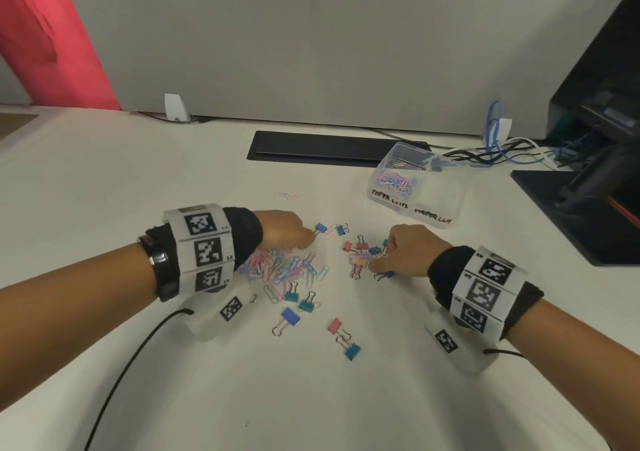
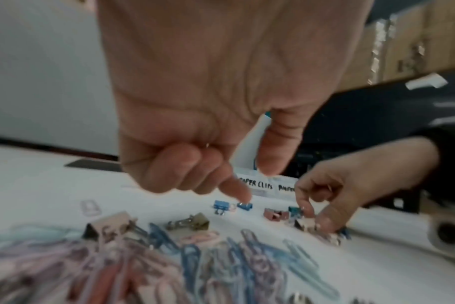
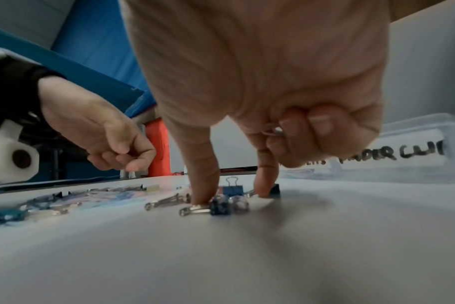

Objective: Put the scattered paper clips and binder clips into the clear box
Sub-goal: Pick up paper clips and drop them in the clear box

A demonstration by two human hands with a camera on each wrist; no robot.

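A pile of pastel paper clips (image 1: 280, 267) (image 2: 169, 263) lies under my left wrist. My left hand (image 1: 310, 239) (image 2: 256, 184) has three fingers curled with a glint of metal wire inside. Its index fingertip points down at a blue binder clip (image 1: 321, 227) (image 2: 244, 205). My right hand (image 1: 375, 260) (image 3: 233, 195) presses thumb and index finger onto a cluster of binder clips (image 1: 360, 253) (image 3: 221, 207), its other fingers curled round a clip's wire handle. The clear box (image 1: 391, 201) (image 3: 416, 152), labelled "PAPER CLIPS", holds paper clips in its left half.
Loose binder clips (image 1: 290, 316) lie nearer me, and two pink paper clips (image 1: 287, 196) lie farther out. A black cover strip (image 1: 329, 147) lies before the grey partition. Cables (image 1: 502, 152) and a black machine (image 1: 588, 173) crowd the right side.
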